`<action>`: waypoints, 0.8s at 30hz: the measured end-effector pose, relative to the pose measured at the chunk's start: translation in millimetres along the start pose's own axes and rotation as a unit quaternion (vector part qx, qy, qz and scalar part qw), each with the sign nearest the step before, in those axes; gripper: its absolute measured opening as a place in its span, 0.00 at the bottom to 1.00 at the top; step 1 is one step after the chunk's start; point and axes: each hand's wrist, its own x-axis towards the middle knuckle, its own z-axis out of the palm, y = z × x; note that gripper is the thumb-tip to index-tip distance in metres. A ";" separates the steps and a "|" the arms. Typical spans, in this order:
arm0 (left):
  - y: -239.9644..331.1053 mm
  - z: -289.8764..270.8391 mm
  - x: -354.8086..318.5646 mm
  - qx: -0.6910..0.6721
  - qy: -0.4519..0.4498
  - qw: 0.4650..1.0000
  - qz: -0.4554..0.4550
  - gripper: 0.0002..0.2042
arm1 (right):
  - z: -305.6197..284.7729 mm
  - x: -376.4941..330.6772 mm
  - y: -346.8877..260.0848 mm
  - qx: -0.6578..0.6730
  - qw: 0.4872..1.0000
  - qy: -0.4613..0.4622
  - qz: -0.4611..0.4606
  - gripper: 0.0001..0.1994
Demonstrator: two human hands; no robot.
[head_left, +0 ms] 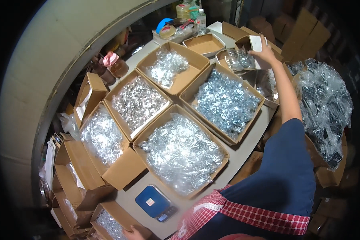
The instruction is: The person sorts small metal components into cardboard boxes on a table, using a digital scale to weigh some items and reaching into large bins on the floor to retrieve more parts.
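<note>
At the far right of the table, my right hand (265, 54) is closed on the edge of a small white-sided cardboard box (257, 43), with the arm stretched out. Right beside that hand, a small tray box holds clear bags of dark metal parts (239, 60). Low at the bottom edge, my left hand (135, 233) has its fingers over the side of a cardboard box (126, 216) with bagged shiny parts in it. Only part of the left hand shows.
Several open cartons of small metal parts (228, 102) in clear bags cover the table. A blue digital scale (150, 201) lies near the front. Bagged dark parts (324, 104) are heaped at right. A bottle (201, 22) and a pink-lidded jar (116, 64) stand farther back.
</note>
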 end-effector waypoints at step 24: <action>-1.8 -10.5 -4.3 -0.134 0.078 0.987 0.044 0.16 | -131.9 -95.5 -61.2 0.150 0.930 0.302 -0.150 0.47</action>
